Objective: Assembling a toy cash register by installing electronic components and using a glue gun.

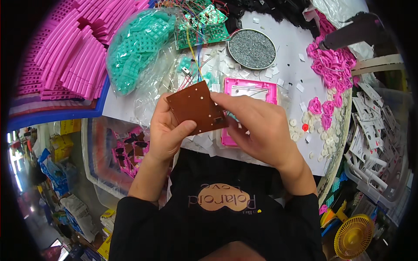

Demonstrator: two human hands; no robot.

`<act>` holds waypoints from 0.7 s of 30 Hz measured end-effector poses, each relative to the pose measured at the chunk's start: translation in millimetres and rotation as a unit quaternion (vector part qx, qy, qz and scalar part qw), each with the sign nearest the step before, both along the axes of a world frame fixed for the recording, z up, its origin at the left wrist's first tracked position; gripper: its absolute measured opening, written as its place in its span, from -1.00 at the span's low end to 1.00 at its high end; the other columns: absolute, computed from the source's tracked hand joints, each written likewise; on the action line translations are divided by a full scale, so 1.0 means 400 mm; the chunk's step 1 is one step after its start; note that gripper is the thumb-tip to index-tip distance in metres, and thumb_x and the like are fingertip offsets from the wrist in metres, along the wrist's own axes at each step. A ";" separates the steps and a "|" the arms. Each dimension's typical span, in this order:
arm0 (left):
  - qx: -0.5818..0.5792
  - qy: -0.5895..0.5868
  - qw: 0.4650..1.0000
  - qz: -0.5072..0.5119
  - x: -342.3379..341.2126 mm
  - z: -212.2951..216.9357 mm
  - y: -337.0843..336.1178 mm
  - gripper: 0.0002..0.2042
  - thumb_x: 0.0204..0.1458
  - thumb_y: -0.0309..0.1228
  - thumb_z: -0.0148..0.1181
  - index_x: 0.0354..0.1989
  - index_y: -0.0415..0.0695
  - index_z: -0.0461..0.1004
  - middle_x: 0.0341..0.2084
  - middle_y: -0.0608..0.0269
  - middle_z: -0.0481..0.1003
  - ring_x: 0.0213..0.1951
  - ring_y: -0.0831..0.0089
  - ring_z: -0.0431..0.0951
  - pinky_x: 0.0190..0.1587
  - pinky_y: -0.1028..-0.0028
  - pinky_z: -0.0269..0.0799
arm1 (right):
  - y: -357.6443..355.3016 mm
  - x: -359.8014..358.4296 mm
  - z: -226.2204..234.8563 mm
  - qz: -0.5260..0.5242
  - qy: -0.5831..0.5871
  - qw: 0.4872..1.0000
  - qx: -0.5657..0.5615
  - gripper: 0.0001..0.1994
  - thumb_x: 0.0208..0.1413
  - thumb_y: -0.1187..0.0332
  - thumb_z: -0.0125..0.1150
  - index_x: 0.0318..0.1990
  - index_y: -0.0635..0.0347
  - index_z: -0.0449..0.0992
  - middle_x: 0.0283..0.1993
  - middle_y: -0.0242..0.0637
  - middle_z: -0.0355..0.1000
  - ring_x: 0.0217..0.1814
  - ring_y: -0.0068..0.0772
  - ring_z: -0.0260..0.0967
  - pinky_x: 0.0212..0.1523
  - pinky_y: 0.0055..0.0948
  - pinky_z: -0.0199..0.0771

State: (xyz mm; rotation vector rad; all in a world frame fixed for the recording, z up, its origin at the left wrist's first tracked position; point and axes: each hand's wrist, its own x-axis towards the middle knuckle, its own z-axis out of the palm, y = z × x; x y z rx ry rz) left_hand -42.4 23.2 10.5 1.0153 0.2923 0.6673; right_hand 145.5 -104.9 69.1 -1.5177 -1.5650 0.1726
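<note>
Dish stood on the bench | circuit boards lay just left of it | bagged keypads farther left | casing before it | panel in the left hand, front-left of it | coils to its right

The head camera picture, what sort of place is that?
Probably a small workshop where plastic toys or gadgets get put together. You can see stacks of pink plastic parts, green circuit boards with wires, and a heap of tiny metal pieces, maybe screws.
</note>
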 end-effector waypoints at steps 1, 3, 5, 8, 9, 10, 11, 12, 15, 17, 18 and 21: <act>0.021 0.021 0.999 0.017 0.000 0.003 0.001 -0.46 0.12 -0.58 0.31 0.28 -0.32 0.27 0.14 0.00 0.49 0.14 0.25 0.56 0.23 0.23 0.47 | 0.002 0.002 -0.011 0.003 -0.015 1.000 -0.014 -0.52 -0.09 0.62 0.34 0.07 0.17 0.55 -0.18 -0.19 0.58 -0.30 -0.17 0.58 -0.37 -0.30 0.59; 0.013 0.030 0.999 0.012 0.000 0.014 0.002 -0.51 0.14 -0.58 0.28 0.24 -0.35 0.31 0.10 -0.01 0.52 0.13 0.27 0.57 0.23 0.25 0.48 | -0.003 -0.003 -0.009 -0.004 0.003 1.000 -0.013 -0.55 -0.06 0.62 0.34 0.06 0.18 0.54 -0.25 -0.21 0.57 -0.38 -0.18 0.55 -0.40 -0.29 0.55; -0.003 0.030 0.999 -0.009 -0.008 0.020 0.003 -0.55 0.15 -0.58 0.26 0.21 -0.37 0.35 0.07 -0.01 0.54 0.13 0.27 0.58 0.24 0.26 0.47 | -0.009 -0.016 -0.013 -0.020 0.033 0.999 -0.017 -0.55 -0.07 0.62 0.34 0.05 0.21 0.54 -0.30 -0.24 0.55 -0.44 -0.24 0.52 -0.42 -0.33 0.53; 0.090 0.019 0.995 -0.034 -0.016 0.031 0.020 -0.79 0.11 -0.57 0.27 -0.08 -0.37 0.58 -0.02 0.02 0.60 0.02 0.28 0.61 0.12 0.29 0.49 | -0.023 0.012 0.021 0.096 0.210 0.956 -0.180 -0.55 -0.09 0.61 0.35 0.05 0.25 0.54 -0.47 -0.30 0.47 -0.54 -0.46 0.44 -0.45 -0.44 0.46; 0.143 0.012 0.988 -0.048 -0.019 0.034 0.026 -0.82 0.10 -0.57 0.28 -0.15 -0.37 0.61 -0.04 0.02 0.61 0.00 0.28 0.61 0.09 0.30 0.48 | -0.025 0.023 0.020 0.124 0.233 0.947 -0.181 -0.56 -0.08 0.59 0.35 0.05 0.27 0.55 -0.52 -0.34 0.43 -0.55 -0.53 0.40 -0.46 -0.48 0.44; 0.177 0.052 0.983 -0.020 -0.012 0.064 0.017 -0.88 0.08 -0.52 0.29 -0.29 -0.35 0.65 -0.10 0.03 0.63 -0.04 0.25 0.62 0.05 0.29 0.46 | -0.025 0.038 0.020 0.148 0.253 0.938 -0.184 -0.58 -0.06 0.58 0.35 0.04 0.28 0.55 -0.57 -0.38 0.40 -0.57 -0.60 0.36 -0.47 -0.51 0.41; 0.234 0.065 0.970 0.000 -0.007 0.081 0.017 -0.87 0.09 -0.51 0.29 -0.30 -0.35 0.64 -0.13 0.04 0.63 -0.06 0.26 0.62 0.03 0.30 0.46 | -0.023 0.050 0.019 0.173 0.275 0.927 -0.187 -0.59 -0.05 0.57 0.35 0.04 0.30 0.56 -0.62 -0.42 0.36 -0.58 -0.67 0.32 -0.48 -0.54 0.39; 0.290 0.078 0.954 0.020 -0.002 0.093 0.021 -0.86 0.10 -0.49 0.28 -0.31 -0.34 0.64 -0.17 0.05 0.64 -0.07 0.28 0.61 0.02 0.30 0.47 | -0.022 0.056 0.004 0.188 0.310 0.919 -0.154 -0.61 -0.02 0.55 0.36 0.03 0.30 0.56 -0.63 -0.45 0.34 -0.59 -0.70 0.30 -0.48 -0.56 0.36; 0.342 0.080 0.935 0.043 0.015 0.104 0.026 -0.77 0.19 -0.37 0.22 -0.23 -0.34 0.63 -0.26 0.10 0.63 -0.21 0.38 0.59 -0.11 0.37 0.46 | -0.017 0.063 -0.028 0.191 0.365 0.904 -0.109 -0.67 0.04 0.49 0.40 -0.01 0.32 0.58 -0.66 -0.54 0.30 -0.60 -0.79 0.23 -0.49 -0.62 0.29; 0.264 0.101 0.959 -0.015 0.012 0.104 0.024 -0.70 0.26 -0.28 0.16 -0.13 -0.33 0.61 -0.32 0.14 0.61 -0.32 0.44 0.56 -0.21 0.42 0.45 | -0.016 0.059 -0.004 0.138 0.343 0.916 -0.155 -0.68 0.05 0.47 0.43 -0.04 0.35 0.58 -0.65 -0.58 0.29 -0.61 -0.83 0.20 -0.48 -0.66 0.25; 0.186 0.126 0.972 -0.071 0.000 0.104 0.029 -0.65 0.29 -0.24 0.12 -0.07 -0.33 0.59 -0.35 0.16 0.60 -0.37 0.46 0.53 -0.26 0.45 0.43 | -0.011 0.055 -0.013 0.137 0.362 0.911 -0.141 -0.69 0.04 0.45 0.45 -0.06 0.35 0.59 -0.64 -0.59 0.29 -0.60 -0.85 0.18 -0.49 -0.68 0.21; 0.131 0.229 0.938 -0.226 -0.027 0.093 0.074 -0.51 0.34 -0.04 0.05 0.07 -0.29 0.52 -0.39 0.20 0.58 -0.46 0.48 0.52 -0.35 0.47 0.41 | -0.001 0.047 -0.007 0.119 0.405 0.891 -0.165 -0.71 0.04 0.44 0.47 -0.11 0.37 0.59 -0.63 -0.61 0.30 -0.59 -0.88 0.16 -0.51 -0.71 0.16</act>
